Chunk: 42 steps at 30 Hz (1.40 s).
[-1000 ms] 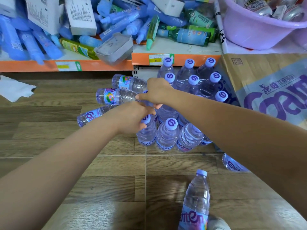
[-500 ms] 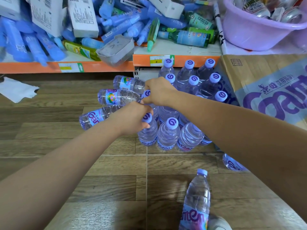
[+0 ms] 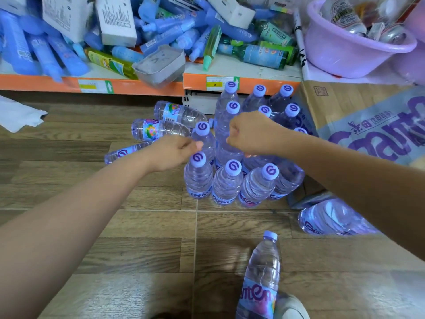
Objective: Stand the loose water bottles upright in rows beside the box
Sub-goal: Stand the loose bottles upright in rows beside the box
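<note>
Left hand (image 3: 173, 154) was curled against a clear purple-capped plastic water bottle (image 3: 204, 137). Right hand (image 3: 253, 134) was curled too. Neither grip's hold could be told. Bottle judged full, heavy and slick; the neck looked safest.

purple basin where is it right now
Head view, top right: the purple basin sits above the cardboard box, right of the green bottle.

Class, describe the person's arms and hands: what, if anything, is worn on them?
The left arm and right arm are bare to the frame's edge: no sleeves show. The left hand and right hand wear no gloves, and neither wrist carries a watch or bracelet.
</note>
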Tool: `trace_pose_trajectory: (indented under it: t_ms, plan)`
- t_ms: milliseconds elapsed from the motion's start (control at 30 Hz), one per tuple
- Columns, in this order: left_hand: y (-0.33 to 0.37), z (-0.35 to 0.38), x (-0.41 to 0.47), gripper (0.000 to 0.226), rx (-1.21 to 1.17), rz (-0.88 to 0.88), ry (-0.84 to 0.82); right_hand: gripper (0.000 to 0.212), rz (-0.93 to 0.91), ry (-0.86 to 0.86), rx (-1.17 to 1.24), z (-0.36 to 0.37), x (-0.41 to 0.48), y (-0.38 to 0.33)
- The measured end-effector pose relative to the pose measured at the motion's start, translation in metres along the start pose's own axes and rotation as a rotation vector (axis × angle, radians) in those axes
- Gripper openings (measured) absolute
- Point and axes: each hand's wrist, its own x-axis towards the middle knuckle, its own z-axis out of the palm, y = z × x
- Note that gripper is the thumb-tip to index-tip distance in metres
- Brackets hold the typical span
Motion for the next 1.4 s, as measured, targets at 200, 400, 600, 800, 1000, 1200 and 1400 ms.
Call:
trace_pose_trajectory:
  t_ms: [200,400,600,800,1000,1200,1400]
  plan:
    - [0.0,0.01,0.004,0.054,0.103,0.036,-0.003,0.017,0.022,-0.595,0.196,-0.024,-0.032,0.006]
    - [-0.004,0.012,0.008,0.051,0.146,0.057,-0.027,0.031,-0.121,-1.059,-0.08,0.065,-0.051,-0.011]
    - [-0.006,0.013,0.005,0.046,0.202,0.056,-0.015,0.042,-0.398,-0.948,-0.53,0.174,-0.066,-0.005]
    - [-0.005,0.014,0.006,0.043,0.211,0.069,-0.013,0.063,-0.395,-0.804,-0.591,0.201,-0.081,0.031]
    - [-0.007,0.015,0.008,0.047,0.201,0.081,0.011,0.066,-0.459,-0.673,-0.648,0.201,-0.078,0.039]
    - [-0.011,0.013,0.008,0.054,0.073,0.006,0.065,0.068,-0.519,-0.89,-0.607,0.172,-0.059,0.02]
    - [-0.042,-0.003,0.007,0.047,-0.023,-0.109,0.133,0.054,-0.501,-0.908,-0.236,0.162,-0.036,-0.019]
